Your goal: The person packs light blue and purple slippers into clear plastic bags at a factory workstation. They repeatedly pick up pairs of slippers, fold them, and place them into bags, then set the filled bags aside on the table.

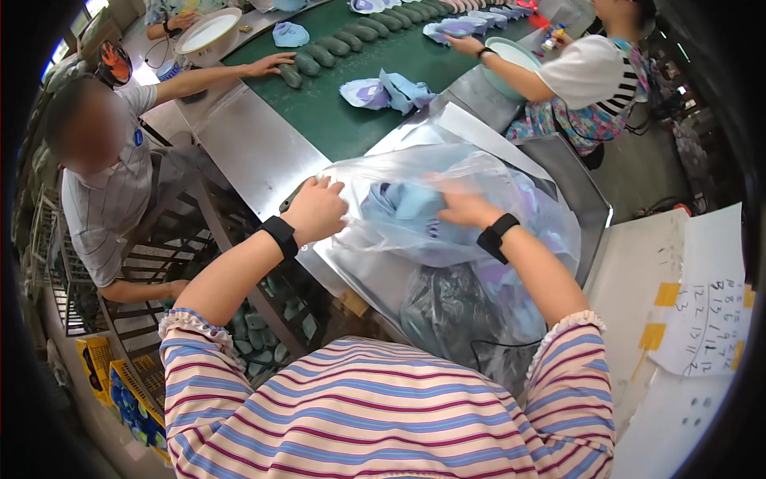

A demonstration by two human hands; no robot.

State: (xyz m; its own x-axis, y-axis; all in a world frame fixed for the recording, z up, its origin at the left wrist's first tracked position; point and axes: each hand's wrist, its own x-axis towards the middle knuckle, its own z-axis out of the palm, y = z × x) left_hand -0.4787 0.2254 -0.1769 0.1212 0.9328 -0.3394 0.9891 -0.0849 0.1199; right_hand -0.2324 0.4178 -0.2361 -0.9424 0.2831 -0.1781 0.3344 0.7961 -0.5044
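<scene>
A clear plastic bag point(359, 172) lies over the metal surface in front of me, with light blue fabric shoe uppers point(411, 203) inside it. At the bag's left edge my left hand point(315, 211) is closed on the plastic. The dark green rim of an object, perhaps a shoe last, shows beside that hand; I cannot tell whether the hand grips it too. My right hand point(465, 205) reaches in at the bag beside the light blue uppers. Its fingers are blurred and partly veiled by plastic. More lilac-blue uppers point(519, 291) fill the bag's right side.
Green shoe lasts point(351, 40) line a green conveyor belt point(267, 104), with loose uppers point(387, 92) nearby. One co-worker point(108, 168) sits left, reaching to the lasts; another point(590, 72) works at right by a pale basin point(513, 57). A dark bag point(447, 307) is close to my body.
</scene>
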